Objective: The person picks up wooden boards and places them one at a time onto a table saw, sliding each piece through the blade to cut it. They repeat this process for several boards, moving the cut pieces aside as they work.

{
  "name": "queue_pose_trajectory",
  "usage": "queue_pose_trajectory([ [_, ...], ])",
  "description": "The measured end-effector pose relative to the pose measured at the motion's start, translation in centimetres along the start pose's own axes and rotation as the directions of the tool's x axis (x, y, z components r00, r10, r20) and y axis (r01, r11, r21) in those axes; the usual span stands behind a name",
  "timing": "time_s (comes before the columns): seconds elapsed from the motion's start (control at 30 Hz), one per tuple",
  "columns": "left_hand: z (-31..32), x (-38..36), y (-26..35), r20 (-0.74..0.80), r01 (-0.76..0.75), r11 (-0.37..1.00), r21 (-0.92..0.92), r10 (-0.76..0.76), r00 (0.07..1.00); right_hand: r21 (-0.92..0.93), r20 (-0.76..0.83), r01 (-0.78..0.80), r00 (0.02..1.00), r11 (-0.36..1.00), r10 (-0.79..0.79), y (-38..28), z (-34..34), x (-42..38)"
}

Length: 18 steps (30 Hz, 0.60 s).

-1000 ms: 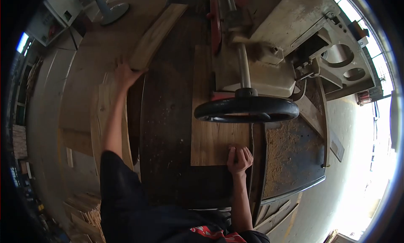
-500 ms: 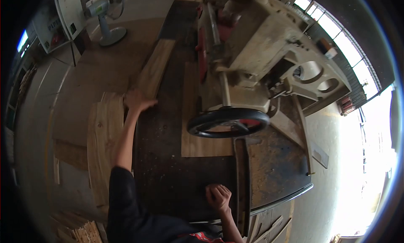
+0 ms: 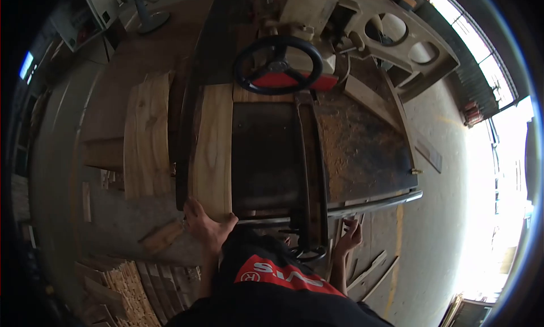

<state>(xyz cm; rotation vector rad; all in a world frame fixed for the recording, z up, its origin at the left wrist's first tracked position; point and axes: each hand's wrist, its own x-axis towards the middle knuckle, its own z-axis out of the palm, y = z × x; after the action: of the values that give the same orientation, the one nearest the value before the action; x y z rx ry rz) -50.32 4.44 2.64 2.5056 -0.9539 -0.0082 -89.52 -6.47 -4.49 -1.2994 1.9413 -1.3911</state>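
A long pale wooden board lies lengthwise along the left side of the dark machine table. My left hand grips its near end, with fingers and thumb at the two edges. My right hand is off the table's front side, just below the metal rail. Its fingers are curled together, and whatever may be in them is too small to make out. Beyond the board's far end is the machine's black handwheel, with another board lying partly beneath it.
Wide boards are stacked left of the table. Wood pieces lie at the lower left, and thin strips on the floor at right. Sawdust covers the right table section. A fan stands at the back left.
The board has come nearer to my body along the table, with my left hand now at its near end. My right hand has left the tabletop and moved right to the rail. My view has shifted.
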Motion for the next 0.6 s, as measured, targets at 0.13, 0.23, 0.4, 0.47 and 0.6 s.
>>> queue_pose_trajectory([
  [0.13, -0.2, -4.4, -0.5, -0.076, -0.046, 0.999, -0.014, 0.045, 0.996, 0.124, 0.287, -0.55, 0.817, 0.826, 0.501, 7.6, -2.9, -3.9],
  [0.23, -0.4, -7.4, 0.4, -0.083, -0.068, 0.992, -0.106, 0.059, 0.995, 0.069, 0.488, -0.648, 0.685, 0.759, 0.54, 14.2, -2.5, -6.0],
  [0.4, 1.1, -10.8, 2.8, -0.109, -0.123, 0.979, -0.164, 0.106, 0.988, 0.267, 0.762, -0.912, 0.397, 0.311, 0.511, 17.2, -1.2, -5.6],
  [0.47, 2.3, -10.9, 4.1, -0.143, -0.174, 0.966, -0.193, 0.148, 0.979, 0.164, 0.813, -0.951, 0.281, 0.261, 0.51, 17.1, -1.2, -5.3],
  [0.6, 4.2, -9.9, 7.9, 0.138, -0.017, 0.959, -0.282, 0.058, 0.989, 0.138, 0.873, -0.976, 0.201, 0.171, 0.444, 18.3, -0.7, -4.9],
])
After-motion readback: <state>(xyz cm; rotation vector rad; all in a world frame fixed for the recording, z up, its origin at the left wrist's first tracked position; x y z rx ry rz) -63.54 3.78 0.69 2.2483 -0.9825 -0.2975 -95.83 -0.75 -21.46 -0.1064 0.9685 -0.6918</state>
